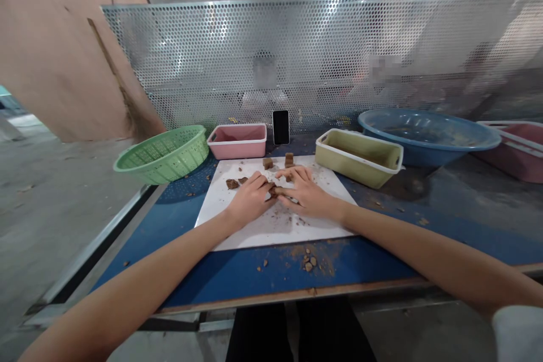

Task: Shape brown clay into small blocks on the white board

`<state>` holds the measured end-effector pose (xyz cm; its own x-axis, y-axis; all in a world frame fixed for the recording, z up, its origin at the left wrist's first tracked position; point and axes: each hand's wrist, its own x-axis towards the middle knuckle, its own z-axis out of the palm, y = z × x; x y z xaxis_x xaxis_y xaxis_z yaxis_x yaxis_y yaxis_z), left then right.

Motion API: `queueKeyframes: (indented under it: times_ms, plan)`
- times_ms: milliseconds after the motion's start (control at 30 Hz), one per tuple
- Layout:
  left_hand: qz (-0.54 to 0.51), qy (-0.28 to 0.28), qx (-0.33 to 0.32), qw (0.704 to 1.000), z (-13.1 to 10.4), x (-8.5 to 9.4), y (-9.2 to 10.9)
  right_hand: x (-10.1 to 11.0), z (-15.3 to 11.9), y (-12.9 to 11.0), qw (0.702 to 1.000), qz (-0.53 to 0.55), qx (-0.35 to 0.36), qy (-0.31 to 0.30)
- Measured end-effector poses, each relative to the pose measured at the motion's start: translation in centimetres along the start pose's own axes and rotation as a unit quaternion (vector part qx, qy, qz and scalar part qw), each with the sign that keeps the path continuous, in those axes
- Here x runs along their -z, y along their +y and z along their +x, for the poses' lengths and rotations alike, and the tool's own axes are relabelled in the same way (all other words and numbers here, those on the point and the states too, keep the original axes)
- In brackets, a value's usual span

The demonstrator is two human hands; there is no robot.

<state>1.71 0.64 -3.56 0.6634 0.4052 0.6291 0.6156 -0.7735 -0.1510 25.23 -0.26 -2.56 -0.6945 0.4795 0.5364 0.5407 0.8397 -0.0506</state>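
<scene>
Both hands meet over a white board [237, 232] in the head view. Between their fingertips is a brown crumbly lump [274, 191], partly hidden. My left hand [251, 199] has its fingers bent together against the lump's left side. On the other side, my right hand [306, 195] pinches the lump with thumb and forefinger, its other fingers reaching forward. Beyond the hands stand two brown blocks, a left one [267, 163] and a right one [289, 159]. A dark brown chunk [232, 184] lies left of my left hand. Small crumbs are scattered over the board.
Behind the board stand a green basket [169, 154], a pink bin [240, 149], a phone [280, 127], a yellow-green bin [356, 159] and a blue basin [428, 147]. Small stones [309, 263] lie near the blue table's [203, 280] front edge. A perforated metal panel [229, 56] rises behind.
</scene>
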Motion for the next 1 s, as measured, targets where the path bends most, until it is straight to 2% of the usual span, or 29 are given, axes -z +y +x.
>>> queueKeyframes:
  times_ms: [133,267,567,867,1000]
  plan:
    - [0.021,0.013,-0.025,0.999,0.0,-0.3,-0.1,0.1,-0.1,0.3,0.997,-0.061,0.040,-0.031]
    - [0.042,0.017,-0.058,0.997,0.0,-0.4,-0.2,-0.1,-0.1,0.4,0.993,-0.088,0.069,-0.024]
    - [0.032,0.011,-0.020,0.999,-0.2,-0.2,-0.1,-0.2,-0.3,0.7,0.985,-0.131,0.112,0.024]
    - [0.033,0.023,-0.032,0.999,-0.2,-0.2,-0.1,-0.4,-0.4,1.0,0.983,-0.130,0.124,0.040]
    - [0.022,0.011,-0.018,1.000,-0.1,-0.1,-0.1,-0.2,-0.6,1.6,0.977,-0.126,0.159,0.065]
